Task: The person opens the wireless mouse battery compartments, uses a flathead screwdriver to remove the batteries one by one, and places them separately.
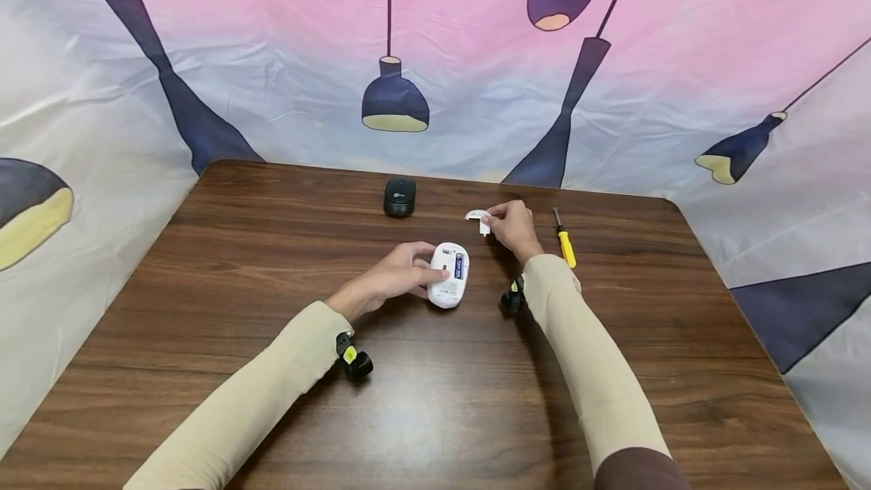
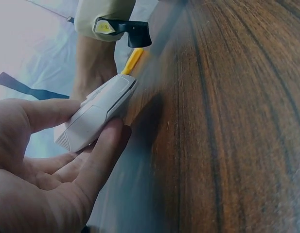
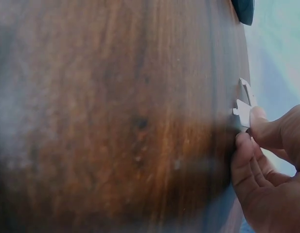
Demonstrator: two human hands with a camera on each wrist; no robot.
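My left hand point(image 1: 403, 272) grips a white computer mouse point(image 1: 446, 295) by its side, thumb across the underside, which faces up toward the head camera. A dark blue battery point(image 1: 460, 266) lies in the mouse's uncovered compartment. In the left wrist view the mouse point(image 2: 98, 111) is seen edge-on between thumb and fingers, held above the table. Farther right, my right hand point(image 1: 512, 227) pinches a white battery cover point(image 1: 484, 227) at its edge. The right wrist view shows that cover point(image 3: 243, 112) between thumb and fingertips, close to the tabletop; whether it touches the wood I cannot tell.
A black mouse point(image 1: 399, 196) sits near the back edge of the brown wooden table point(image 1: 286, 210). To the right of my right hand lies a screwdriver point(image 1: 565, 246) with a yellow handle. A printed cloth point(image 1: 299, 97) hangs behind the table.
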